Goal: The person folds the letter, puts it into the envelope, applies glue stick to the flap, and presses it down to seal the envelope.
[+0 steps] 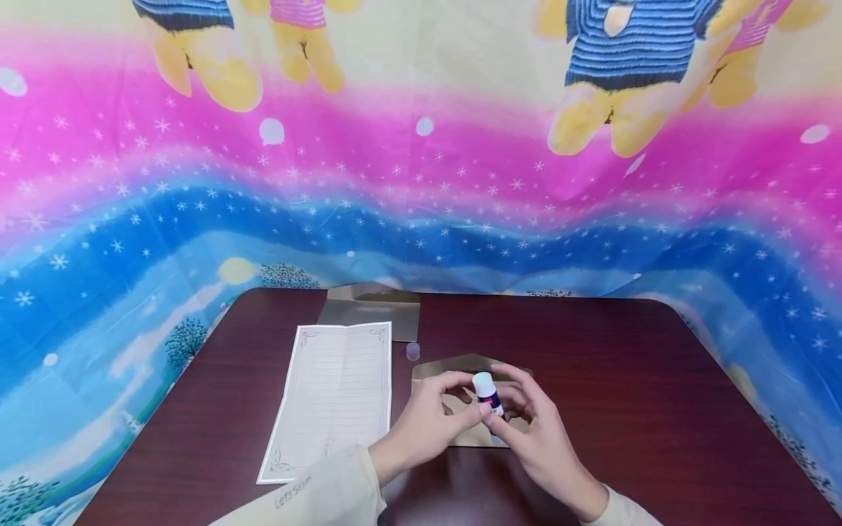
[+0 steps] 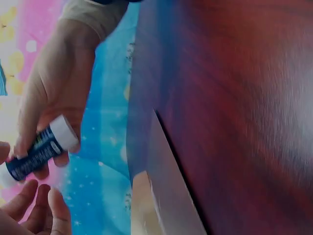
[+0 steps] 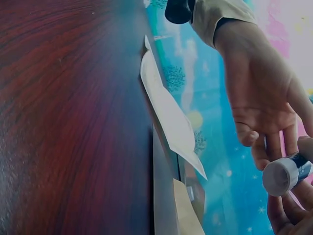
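A glue stick (image 1: 487,397) is held above the near envelope (image 1: 471,437), the grip of the right hand (image 1: 547,437) pinching it. The left hand (image 1: 424,422) curves beside it; whether it pinches too cannot be told. Lined paper (image 1: 342,387) lies left; a clear cap (image 1: 413,351) and another envelope (image 1: 381,313) lie farther off on the surface (image 1: 625,365).

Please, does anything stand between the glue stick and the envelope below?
Nothing visible, except the left hand and right hand at the glue stick; the cap lies outside the envelope, at its far left corner.

Bright head view, dimmer wrist views, glare on tabletop (image 2: 264,98)
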`<state>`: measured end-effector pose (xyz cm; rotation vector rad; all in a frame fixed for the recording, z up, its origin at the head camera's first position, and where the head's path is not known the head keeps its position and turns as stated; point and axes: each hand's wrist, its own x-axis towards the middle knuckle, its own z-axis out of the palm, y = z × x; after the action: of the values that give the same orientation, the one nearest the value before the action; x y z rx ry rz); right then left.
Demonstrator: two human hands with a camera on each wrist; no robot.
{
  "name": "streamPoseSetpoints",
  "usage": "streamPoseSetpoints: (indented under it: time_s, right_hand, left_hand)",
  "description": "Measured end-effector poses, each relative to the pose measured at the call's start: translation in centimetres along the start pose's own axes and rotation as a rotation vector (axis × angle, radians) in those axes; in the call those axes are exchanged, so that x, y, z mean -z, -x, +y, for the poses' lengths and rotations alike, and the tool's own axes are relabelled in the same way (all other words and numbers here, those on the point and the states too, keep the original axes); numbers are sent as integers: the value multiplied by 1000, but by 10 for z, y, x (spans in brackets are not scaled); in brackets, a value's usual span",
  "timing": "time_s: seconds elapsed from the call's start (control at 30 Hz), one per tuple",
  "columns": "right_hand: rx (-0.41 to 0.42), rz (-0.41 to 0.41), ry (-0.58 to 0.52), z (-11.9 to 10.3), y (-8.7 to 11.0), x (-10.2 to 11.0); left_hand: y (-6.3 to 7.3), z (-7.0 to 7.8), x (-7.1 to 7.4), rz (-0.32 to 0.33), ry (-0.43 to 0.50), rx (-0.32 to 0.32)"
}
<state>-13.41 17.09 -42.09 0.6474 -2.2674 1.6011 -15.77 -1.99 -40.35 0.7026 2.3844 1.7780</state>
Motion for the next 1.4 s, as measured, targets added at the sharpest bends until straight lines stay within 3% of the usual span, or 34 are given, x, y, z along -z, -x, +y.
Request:
streamPoseSetpoints:
  time_s: [0.2,0.43,0.5,0.7,0.83,0.93,1.07,1.4]
  right_hand:
    - [6,-16,1,-4,0,-7]
    - [-5,-43,-35,0,5,-13]
    - [-14,-41,-36,1,7,-14]
    - [-74,-15,-47,1,9,-16]
    - [-102,-6,-127,1,10,-17]
    - [-71,-16,-202,2,11,-16]
    - [-30,-49,-254,3,11,-13]
    - [-22,-204,-369,8,11,-13]
  left_hand:
    - [5,-1,-1,74,104,10]
    - [6,0,8,179,328,47]
    - [7,1,10,190,355,56]
    - [10,2,10,175,391,78]
    - [13,3,10,170,415,65]
    - [14,3,10,169,421,66]
    - [14,4,9,175,429,77]
    - [16,5,8,171,427,42]
